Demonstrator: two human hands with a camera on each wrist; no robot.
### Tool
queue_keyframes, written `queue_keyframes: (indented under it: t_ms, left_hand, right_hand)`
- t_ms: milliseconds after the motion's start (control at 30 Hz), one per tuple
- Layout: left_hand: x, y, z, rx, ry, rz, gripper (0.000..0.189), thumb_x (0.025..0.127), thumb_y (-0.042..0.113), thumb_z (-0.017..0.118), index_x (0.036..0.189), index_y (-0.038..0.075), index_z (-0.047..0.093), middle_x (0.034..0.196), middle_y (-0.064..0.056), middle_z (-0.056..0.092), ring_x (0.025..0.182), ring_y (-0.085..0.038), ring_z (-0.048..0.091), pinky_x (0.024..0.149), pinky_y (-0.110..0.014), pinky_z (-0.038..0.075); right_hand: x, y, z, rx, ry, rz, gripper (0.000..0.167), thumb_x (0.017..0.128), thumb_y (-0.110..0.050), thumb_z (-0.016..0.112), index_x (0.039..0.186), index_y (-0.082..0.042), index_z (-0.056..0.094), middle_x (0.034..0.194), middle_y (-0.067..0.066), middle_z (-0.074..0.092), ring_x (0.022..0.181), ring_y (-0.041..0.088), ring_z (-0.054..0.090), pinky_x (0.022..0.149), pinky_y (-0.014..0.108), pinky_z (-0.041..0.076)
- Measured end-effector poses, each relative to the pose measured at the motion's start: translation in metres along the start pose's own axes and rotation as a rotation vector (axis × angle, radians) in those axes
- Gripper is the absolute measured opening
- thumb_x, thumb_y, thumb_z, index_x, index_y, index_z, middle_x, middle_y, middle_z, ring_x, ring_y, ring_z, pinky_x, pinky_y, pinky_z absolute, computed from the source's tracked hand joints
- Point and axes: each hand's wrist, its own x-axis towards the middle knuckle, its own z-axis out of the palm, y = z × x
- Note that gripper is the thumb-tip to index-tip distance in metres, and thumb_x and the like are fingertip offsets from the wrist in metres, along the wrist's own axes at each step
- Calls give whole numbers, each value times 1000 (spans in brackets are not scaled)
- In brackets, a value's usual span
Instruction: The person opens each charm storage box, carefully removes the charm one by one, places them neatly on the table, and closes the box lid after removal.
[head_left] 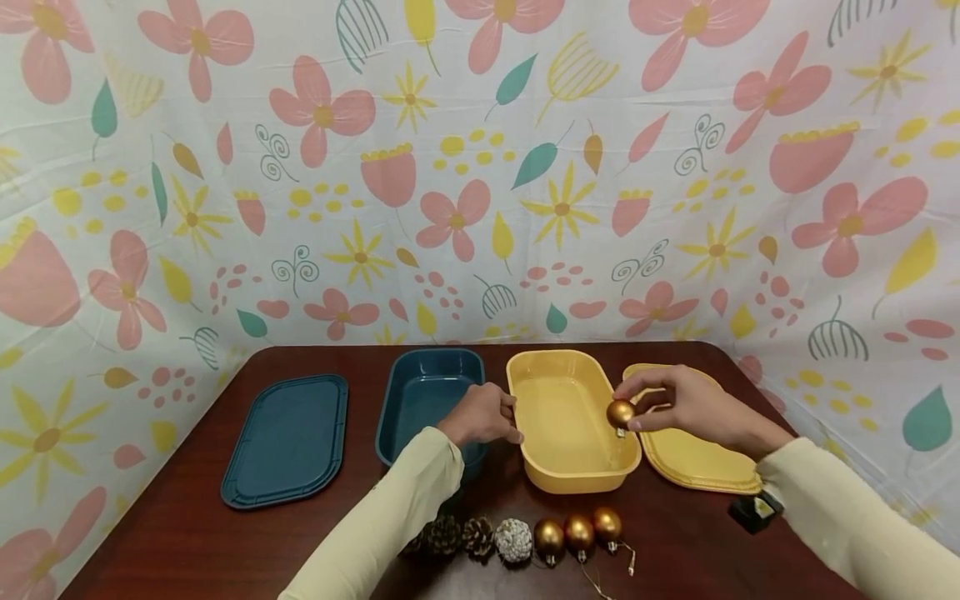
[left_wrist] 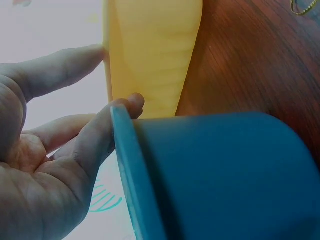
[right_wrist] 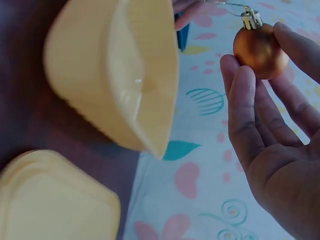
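Observation:
A copper-gold Christmas bauble [head_left: 620, 413] is pinched in the fingertips of my right hand [head_left: 686, 407], above the right side of the yellow container [head_left: 573, 479]. The right wrist view shows the bauble's gold cap [right_wrist: 251, 20] and a thin string loop. My left hand [head_left: 483, 413] is between the two containers, thumb and fingertips at the yellow container's left rim. From the left wrist, its fingers [left_wrist: 92, 132] look relaxed and overlap the rim of the blue container [left_wrist: 220, 170]. No bauble shows inside the yellow container.
Near the front edge is a row: brown pinecones [head_left: 477, 537], a whitish textured ball [head_left: 513, 540] and three more baubles [head_left: 579, 533] with strings. A blue lid [head_left: 288, 442] lies left, a yellow lid [head_left: 697, 458] right. A small black object [head_left: 752, 511] sits by the right sleeve.

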Motion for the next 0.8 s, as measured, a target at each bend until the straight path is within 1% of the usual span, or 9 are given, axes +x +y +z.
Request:
queue_keyframes:
  t_ms: [133, 267, 333, 433, 533, 667, 733, 800]
  left_hand:
    - [0, 0, 0, -5, -1, 3, 57, 81, 10, 84, 134, 2, 64, 132, -13, 69, 110, -27, 71, 93, -40, 59]
    - [0, 0, 0, -21, -8, -8, 56, 81, 9, 84, 133, 2, 64, 132, -13, 69, 110, -27, 71, 94, -41, 59]
    - [0, 0, 0, -18, -10, -9, 57, 81, 9, 84, 134, 2, 64, 129, -12, 70, 109, -26, 71, 93, -40, 59]
    - [-1, 1, -1, -13, -12, -6, 58, 81, 10, 84, 134, 2, 64, 128, -12, 71, 109, -26, 71, 93, -40, 59]
    - [-1, 1, 0, -5, -9, -5, 59, 81, 11, 84, 135, 2, 63, 127, -12, 71, 110, -26, 71, 92, -39, 60]
    - [0, 0, 0, -3, -4, -10, 60, 81, 10, 84, 137, 2, 62, 127, -13, 71, 111, -27, 71, 93, -40, 59]
    - [0, 1, 0, -5, -3, -10, 61, 81, 10, 84, 137, 2, 62, 128, -13, 71, 112, -27, 70, 94, -41, 59]
    - [-1, 1, -1, -4, -1, -9, 60, 81, 9, 84, 136, 1, 62, 130, -14, 70, 113, -28, 69, 94, -41, 59]
  right_hand:
    - [-18, 11, 3, 60, -39, -63, 30, 90, -15, 75, 118, -8, 69, 116, 2, 70, 97, 5, 70, 75, 27, 59]
    - [-32, 22, 9, 136, -103, -98, 31, 91, -10, 72, 121, -3, 68, 116, -9, 70, 98, 3, 69, 75, 28, 60]
    - [-37, 27, 13, 178, -149, -121, 31, 92, -7, 71, 121, 0, 66, 115, -9, 71, 95, 5, 70, 73, 28, 60]
    - [-43, 35, 20, 246, -223, -153, 31, 91, -1, 70, 121, 4, 65, 114, -5, 72, 92, 8, 70, 73, 28, 59]
    - [-47, 43, 28, 313, -276, -143, 32, 90, 1, 70, 121, 4, 65, 114, -3, 71, 90, 7, 68, 75, 28, 59]
    - [-50, 53, 40, 348, -293, -100, 30, 89, -2, 72, 118, 3, 66, 114, -5, 70, 90, 2, 65, 74, 26, 58]
    - [-51, 57, 45, 332, -280, -89, 29, 87, -3, 74, 116, 1, 67, 110, -4, 70, 88, 1, 65, 72, 25, 58]
    - [-52, 61, 51, 292, -260, -101, 29, 86, -5, 75, 114, 0, 68, 107, -1, 71, 87, 2, 65, 69, 25, 58]
